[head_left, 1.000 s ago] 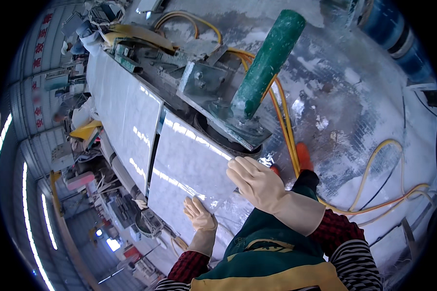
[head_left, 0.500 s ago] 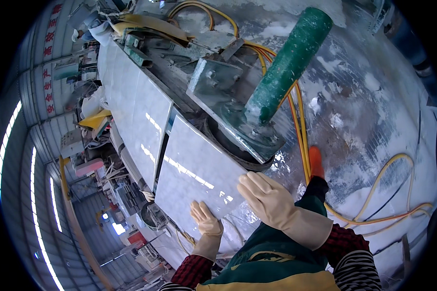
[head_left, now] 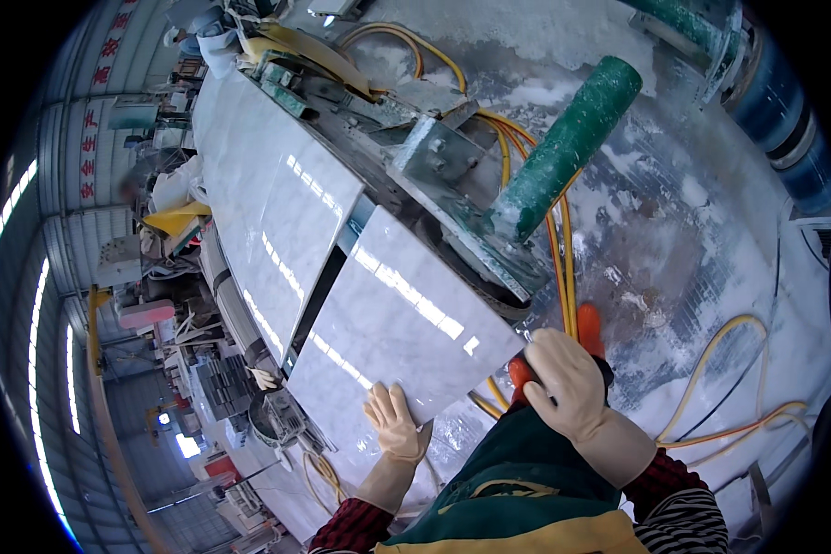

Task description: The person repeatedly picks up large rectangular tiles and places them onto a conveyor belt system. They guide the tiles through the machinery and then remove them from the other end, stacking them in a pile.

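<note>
A polished pale grey-white stone slab [head_left: 402, 309] lies flat before me, with glossy light streaks on it. My left hand [head_left: 395, 425], in a cream rubber glove, rests at its near edge. The fingers lie extended on the top face; the thumb is hidden. Beside the slab's right corner is my right hand [head_left: 571, 388], gloved alike, fingers slightly bent and thumb apart. Whether it touches the corner I cannot tell. A second pale slab [head_left: 272, 198] lies beyond, separated by a dark wedge-shaped gap.
Right of the slabs stands a green machine frame [head_left: 434, 152] with a thick green cylinder [head_left: 577, 138]. Yellow-orange hoses [head_left: 563, 249] cross the wet, white-smeared floor. My orange boot [head_left: 589, 328] is near the right hand. Clutter and a round basin-like object [head_left: 272, 415] lie left.
The near slab has turned and shifted toward the lower right, and its gap to the far slab is wider. My right hand has moved right and down, its fingers more bent.
</note>
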`<action>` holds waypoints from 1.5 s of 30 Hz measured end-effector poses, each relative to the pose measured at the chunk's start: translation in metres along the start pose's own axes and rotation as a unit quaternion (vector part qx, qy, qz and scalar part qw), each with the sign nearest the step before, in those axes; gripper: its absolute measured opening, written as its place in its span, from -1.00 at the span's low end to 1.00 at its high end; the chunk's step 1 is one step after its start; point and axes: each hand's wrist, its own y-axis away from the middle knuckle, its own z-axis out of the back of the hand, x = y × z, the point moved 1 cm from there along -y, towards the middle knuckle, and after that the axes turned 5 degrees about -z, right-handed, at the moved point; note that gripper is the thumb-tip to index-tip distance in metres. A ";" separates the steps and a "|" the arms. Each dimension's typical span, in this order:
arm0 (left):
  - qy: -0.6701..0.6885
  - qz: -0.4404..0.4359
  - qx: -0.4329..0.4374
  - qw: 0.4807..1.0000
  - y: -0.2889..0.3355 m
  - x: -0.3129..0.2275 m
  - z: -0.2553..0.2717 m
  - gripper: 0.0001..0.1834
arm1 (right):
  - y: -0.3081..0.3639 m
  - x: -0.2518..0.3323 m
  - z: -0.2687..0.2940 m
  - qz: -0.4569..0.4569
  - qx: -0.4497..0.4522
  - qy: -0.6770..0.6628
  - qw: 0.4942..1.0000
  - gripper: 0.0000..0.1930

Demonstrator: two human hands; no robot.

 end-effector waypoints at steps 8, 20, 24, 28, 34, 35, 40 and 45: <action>0.062 -0.212 -0.066 0.973 -0.012 0.130 0.027 -0.23 | 0.101 0.015 -0.090 -0.313 0.291 -0.040 0.903 -0.57; 0.359 -0.010 -0.091 0.929 -0.134 0.301 -0.013 -0.57 | 0.109 0.078 -0.276 -0.642 0.169 -0.357 0.657 -0.32; 0.311 0.056 -0.036 0.948 -0.141 0.295 0.000 -0.44 | 0.119 0.061 -0.274 -0.549 0.256 -0.339 0.720 -0.37; 0.305 0.012 -0.125 0.944 -0.119 0.314 -0.012 -0.43 | 0.144 0.032 -0.293 -0.433 0.286 -0.327 0.790 -0.43; 0.318 0.103 0.057 0.941 -0.038 0.232 0.119 -0.50 | 0.119 0.108 -0.222 -0.614 0.205 -0.444 0.620 -0.43; 0.272 0.100 0.069 0.955 -0.034 0.225 0.133 -0.45 | 0.115 0.111 -0.214 -0.601 0.211 -0.433 0.638 -0.42; 0.293 -0.016 -0.191 0.937 -0.074 0.200 0.158 -0.37 | 0.078 0.104 -0.159 -0.502 0.185 -0.459 0.710 -0.50; 0.289 0.004 -0.158 0.944 -0.140 0.100 0.214 -0.33 | 0.023 0.048 -0.073 -0.416 0.079 -0.487 0.764 -0.54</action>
